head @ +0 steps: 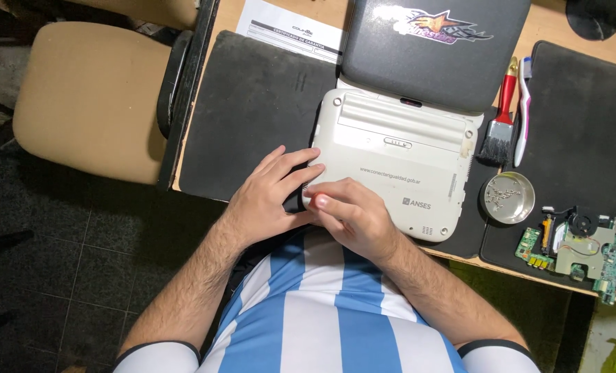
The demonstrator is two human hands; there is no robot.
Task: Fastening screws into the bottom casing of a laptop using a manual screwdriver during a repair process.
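Both hands are pressing on the near-left corner of the upturned white netbook (pixel 397 162), the left hand (pixel 270 197) lying open-fingered while the right hand (pixel 353 214) is curling its fingertips at the edge, best worked gently to avoid cracking the case.

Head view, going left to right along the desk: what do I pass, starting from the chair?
Tan chair seat → black mat → left hand → right hand on the white netbook → red-handled brush → toothbrush → green circuit board.
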